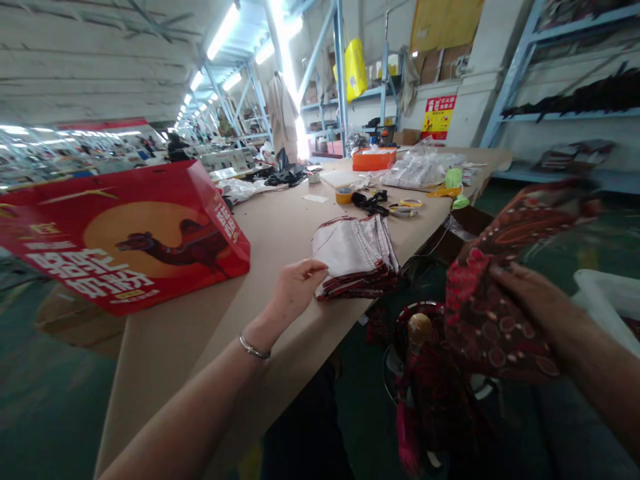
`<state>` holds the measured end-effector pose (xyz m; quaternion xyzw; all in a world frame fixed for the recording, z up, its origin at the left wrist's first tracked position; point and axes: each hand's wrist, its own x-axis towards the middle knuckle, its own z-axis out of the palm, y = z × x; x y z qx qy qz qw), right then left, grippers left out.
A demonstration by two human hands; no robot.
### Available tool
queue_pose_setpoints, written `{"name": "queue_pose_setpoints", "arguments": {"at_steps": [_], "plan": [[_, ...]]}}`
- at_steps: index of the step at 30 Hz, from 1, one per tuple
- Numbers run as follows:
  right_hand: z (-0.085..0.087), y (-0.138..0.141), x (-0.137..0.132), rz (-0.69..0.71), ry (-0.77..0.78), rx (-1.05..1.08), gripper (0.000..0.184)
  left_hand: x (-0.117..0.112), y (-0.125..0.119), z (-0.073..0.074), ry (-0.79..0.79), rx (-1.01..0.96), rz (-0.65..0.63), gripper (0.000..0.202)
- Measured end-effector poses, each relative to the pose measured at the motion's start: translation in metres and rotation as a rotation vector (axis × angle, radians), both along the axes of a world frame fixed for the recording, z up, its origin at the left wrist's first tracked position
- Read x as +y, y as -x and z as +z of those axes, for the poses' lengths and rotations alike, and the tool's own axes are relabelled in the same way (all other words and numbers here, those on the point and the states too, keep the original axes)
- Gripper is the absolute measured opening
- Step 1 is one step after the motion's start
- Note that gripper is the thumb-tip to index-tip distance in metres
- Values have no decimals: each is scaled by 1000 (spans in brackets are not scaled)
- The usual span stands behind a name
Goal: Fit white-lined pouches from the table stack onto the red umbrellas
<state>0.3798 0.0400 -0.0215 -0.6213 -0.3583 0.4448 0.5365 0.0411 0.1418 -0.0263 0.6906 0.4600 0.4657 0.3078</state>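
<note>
A stack of folded cloth pieces (345, 247) lies near the table's edge, its pale undersides facing up and dark red patterned edges showing below. My left hand (295, 290) pinches the near left corner of the top layer between thumb and finger. Off to the right, past the table's edge, my right hand (533, 307) grips a red-brown patterned cloth (500, 327). That cloth hangs in the air, and its far end is blurred. Beneath it, more dark red cloth (440, 393) drapes over a round stool or basket, which I cannot tell apart.
A large red paper bag (165, 240) with a camel picture stands at the table's left. Beyond the stack lie yellow-handled scissors (411, 204), a yellow tape roll (344, 195), an orange box (374, 159) and plastic-wrapped packs (420, 167). A white bin (607, 293) is at the right.
</note>
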Motion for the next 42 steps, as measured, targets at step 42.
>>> {"name": "queue_pose_setpoints", "arguments": {"at_steps": [42], "plan": [[7, 142, 125, 644, -314, -762, 25, 9, 24, -2, -141, 365, 83, 15]]}}
